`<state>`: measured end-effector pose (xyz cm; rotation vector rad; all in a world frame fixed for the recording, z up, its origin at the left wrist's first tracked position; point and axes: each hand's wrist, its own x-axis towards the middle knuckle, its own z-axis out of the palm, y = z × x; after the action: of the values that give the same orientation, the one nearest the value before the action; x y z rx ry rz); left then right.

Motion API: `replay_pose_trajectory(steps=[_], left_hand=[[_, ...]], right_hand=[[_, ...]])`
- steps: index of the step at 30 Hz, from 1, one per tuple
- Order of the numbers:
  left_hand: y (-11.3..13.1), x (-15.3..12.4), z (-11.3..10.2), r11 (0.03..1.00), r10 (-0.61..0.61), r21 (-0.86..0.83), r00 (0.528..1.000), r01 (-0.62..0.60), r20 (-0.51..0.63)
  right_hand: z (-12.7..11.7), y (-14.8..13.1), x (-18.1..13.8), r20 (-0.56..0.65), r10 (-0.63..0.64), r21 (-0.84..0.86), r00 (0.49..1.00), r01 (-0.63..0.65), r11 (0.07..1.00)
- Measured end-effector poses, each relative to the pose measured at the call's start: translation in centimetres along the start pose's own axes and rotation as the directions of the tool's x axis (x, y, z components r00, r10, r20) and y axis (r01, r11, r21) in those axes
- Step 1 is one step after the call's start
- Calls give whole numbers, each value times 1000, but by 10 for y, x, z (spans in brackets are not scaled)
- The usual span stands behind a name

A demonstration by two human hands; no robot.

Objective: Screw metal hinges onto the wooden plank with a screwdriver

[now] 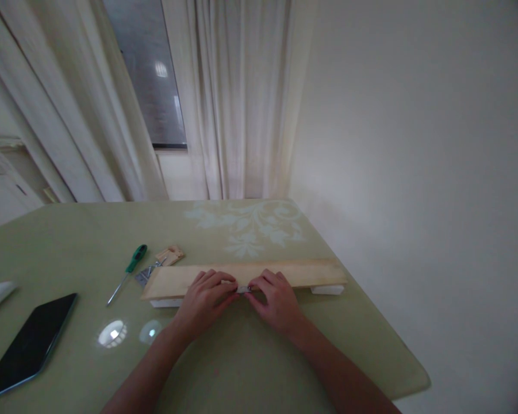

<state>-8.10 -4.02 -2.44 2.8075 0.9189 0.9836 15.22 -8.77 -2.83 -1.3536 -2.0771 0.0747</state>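
A long pale wooden board [314, 272] lies across the green table [241, 362], raised on small white blocks [326, 290]. My left hand [204, 302] and my right hand [276, 299] meet at the middle of the board's near edge. Their fingertips pinch a small metal piece [243, 289] between them. Both hands have curled fingers resting on the wood.
A green-handled screwdriver [129, 269] lies left of the board, beside small metal parts [145, 273] and a little wooden piece [171, 255]. A dark tablet [28, 345] sits at the left front. The table's right edge [371, 310] drops off beside a white wall; curtains hang behind.
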Motion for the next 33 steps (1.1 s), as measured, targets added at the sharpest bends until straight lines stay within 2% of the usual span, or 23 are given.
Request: replay_pose_trajectory(steps=[10,33], left_hand=[[-6,-1,2,992,-100,-73,995,102,24],[-4,-2,3,994,-93,-61,995,95,27]], right_hand=[[-3,-2,0,-7,1,-12,1000,-1,1000],[-3,1,0,22,23,19,1000,-23,1000]])
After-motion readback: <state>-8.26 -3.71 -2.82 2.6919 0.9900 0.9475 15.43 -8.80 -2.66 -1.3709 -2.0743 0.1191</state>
